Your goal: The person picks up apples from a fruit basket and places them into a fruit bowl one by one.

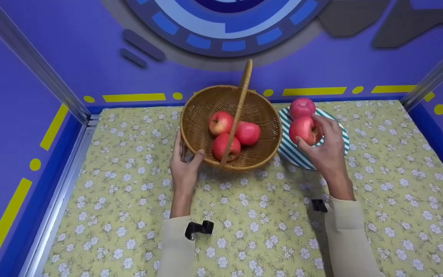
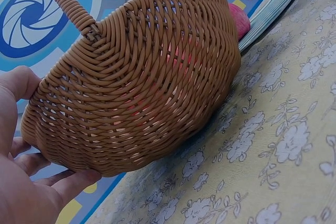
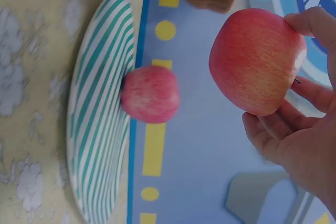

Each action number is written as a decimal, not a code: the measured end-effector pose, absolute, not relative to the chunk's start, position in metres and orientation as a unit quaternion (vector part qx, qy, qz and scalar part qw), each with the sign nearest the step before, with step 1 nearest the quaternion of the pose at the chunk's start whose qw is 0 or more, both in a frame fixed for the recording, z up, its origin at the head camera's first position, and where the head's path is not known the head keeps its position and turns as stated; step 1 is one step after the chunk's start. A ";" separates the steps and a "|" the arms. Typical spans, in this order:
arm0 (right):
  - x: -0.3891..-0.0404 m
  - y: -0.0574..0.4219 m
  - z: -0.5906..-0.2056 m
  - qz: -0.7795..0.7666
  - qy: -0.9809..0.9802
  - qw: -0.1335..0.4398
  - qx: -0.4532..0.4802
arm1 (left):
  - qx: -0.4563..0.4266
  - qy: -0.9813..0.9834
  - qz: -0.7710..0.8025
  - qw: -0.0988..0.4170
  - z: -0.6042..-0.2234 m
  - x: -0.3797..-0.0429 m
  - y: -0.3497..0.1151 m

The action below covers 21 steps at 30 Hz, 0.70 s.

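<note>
My left hand grips the left side of a brown wicker basket, thumb at the rim and fingers spread around the outer wall. Three red apples lie inside it; one apple sits behind the tall arched handle, which partly covers the others. To the right, my right hand holds a red apple between thumb and fingers. The right wrist view shows this held apple raised clear of a green-and-white striped plate. Another apple rests on that plate.
A yellow floral cloth covers the table. Behind the basket and plate rises a blue printed wall panel, close to the table's back edge. Side panels with metal posts stand at left and right.
</note>
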State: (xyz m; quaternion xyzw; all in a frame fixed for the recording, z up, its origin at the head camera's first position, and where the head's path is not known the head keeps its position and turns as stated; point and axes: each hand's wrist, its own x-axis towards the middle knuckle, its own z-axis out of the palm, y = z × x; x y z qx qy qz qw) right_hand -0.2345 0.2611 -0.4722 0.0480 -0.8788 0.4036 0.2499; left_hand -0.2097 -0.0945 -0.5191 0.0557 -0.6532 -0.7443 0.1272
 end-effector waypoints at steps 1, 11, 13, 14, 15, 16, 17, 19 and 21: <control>-0.235 0.262 -0.474 0.402 -0.881 0.245 0.046 | 0.056 -0.654 -0.743 0.127 -0.519 -0.210 -0.095; -0.240 0.269 -0.487 0.387 -0.901 0.195 0.032 | 0.071 -0.653 -0.744 0.119 -0.518 -0.210 -0.094; -0.241 0.270 -0.489 0.387 -0.903 0.183 0.025 | 0.073 -0.654 -0.743 0.119 -0.518 -0.210 -0.095; -0.241 0.271 -0.489 0.386 -0.905 0.176 0.021 | 0.073 -0.654 -0.743 0.120 -0.518 -0.210 -0.095; -0.241 0.271 -0.490 0.386 -0.907 0.168 0.016 | 0.072 -0.655 -0.743 0.120 -0.518 -0.210 -0.095; -0.242 0.271 -0.490 0.385 -0.909 0.159 0.011 | 0.072 -0.655 -0.742 0.120 -0.518 -0.209 -0.095; -0.242 0.271 -0.491 0.384 -0.911 0.150 0.006 | 0.071 -0.656 -0.742 0.120 -0.518 -0.209 -0.095; -0.243 0.272 -0.493 0.382 -0.914 0.134 0.000 | 0.070 -0.657 -0.741 0.121 -0.517 -0.209 -0.094; -0.244 0.273 -0.495 0.382 -0.916 0.122 -0.002 | 0.067 -0.657 -0.741 0.122 -0.517 -0.209 -0.094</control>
